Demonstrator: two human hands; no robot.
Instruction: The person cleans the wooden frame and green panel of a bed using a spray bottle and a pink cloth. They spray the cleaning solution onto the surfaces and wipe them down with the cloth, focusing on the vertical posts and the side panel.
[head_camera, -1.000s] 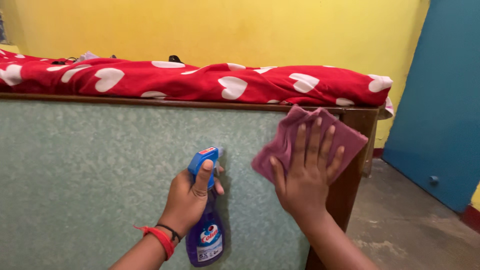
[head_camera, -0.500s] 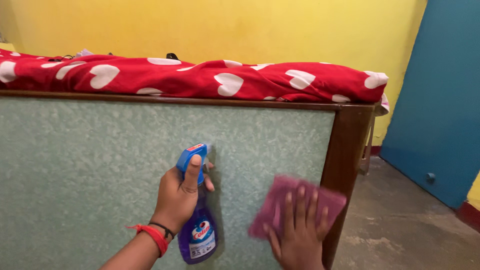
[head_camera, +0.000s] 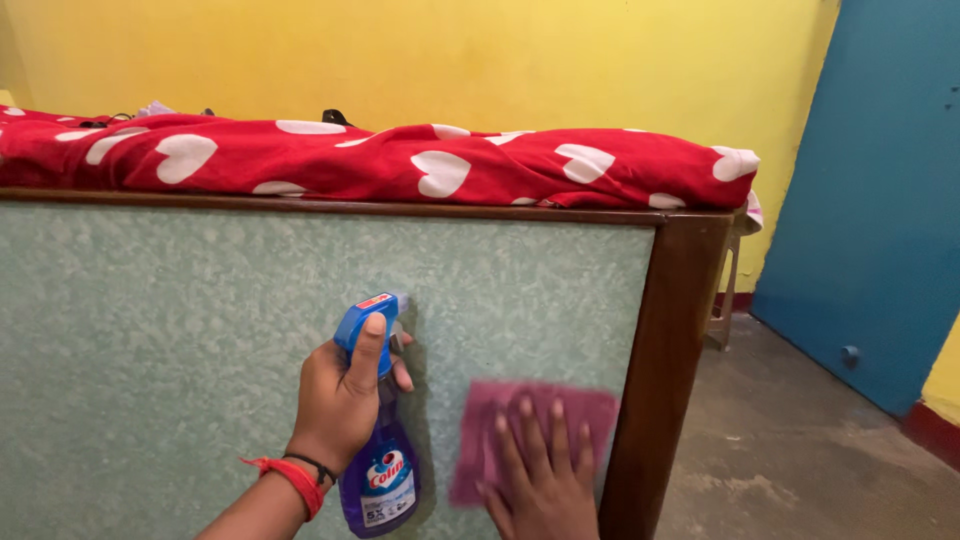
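My left hand (head_camera: 345, 400) grips a blue spray bottle (head_camera: 378, 470) by its neck, thumb on the blue trigger head, held upright close to a pale green mottled panel (head_camera: 200, 330). A red band and a dark one circle that wrist. My right hand (head_camera: 540, 480) lies flat with fingers spread, pressing a purple cloth (head_camera: 500, 430) against the lower right of the panel, beside its dark wooden frame post (head_camera: 665, 370). The cloth is blurred.
A red blanket with white hearts (head_camera: 400, 160) lies along the top of the panel's frame. Behind it is a yellow wall (head_camera: 450, 60). A blue door (head_camera: 880, 200) stands at the right, above a bare grey concrete floor (head_camera: 790, 460).
My right hand has slid the cloth down the panel from its top right corner to the lower right. The left hand with the bottle has stayed about where it was.
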